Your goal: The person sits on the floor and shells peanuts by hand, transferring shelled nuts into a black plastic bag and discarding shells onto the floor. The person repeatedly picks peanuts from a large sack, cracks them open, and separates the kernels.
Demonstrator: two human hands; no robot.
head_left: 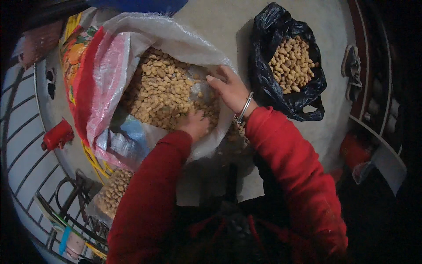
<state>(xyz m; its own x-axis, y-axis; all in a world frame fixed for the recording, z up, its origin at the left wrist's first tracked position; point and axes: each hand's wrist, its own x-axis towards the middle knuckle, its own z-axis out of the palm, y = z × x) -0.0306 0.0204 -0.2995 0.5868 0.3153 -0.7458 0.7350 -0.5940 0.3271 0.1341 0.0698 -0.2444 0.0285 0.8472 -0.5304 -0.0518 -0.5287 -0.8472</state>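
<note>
A large white, pink and red woven sack (107,83) lies open with many peanuts in shells (158,88) inside. My left hand (195,125) reaches among the peanuts at the lower part of the mouth, fingers slightly bent and apart, tips partly hidden. My right hand (228,90) is closed on the sack's right rim. To the right, a black plastic bag (263,88) holds more peanuts (292,61). A clear bag of peanuts (114,193) sits at the lower left, partly behind my left sleeve.
Metal railings (22,132) curve along the left, near a red metal object (57,136) and yellow hose or cord (90,156). Slippers (351,66) lie at the right. A red object (354,149) and pale board (387,167) are lower right, on concrete floor (334,132). Something blue (136,4) is at the top.
</note>
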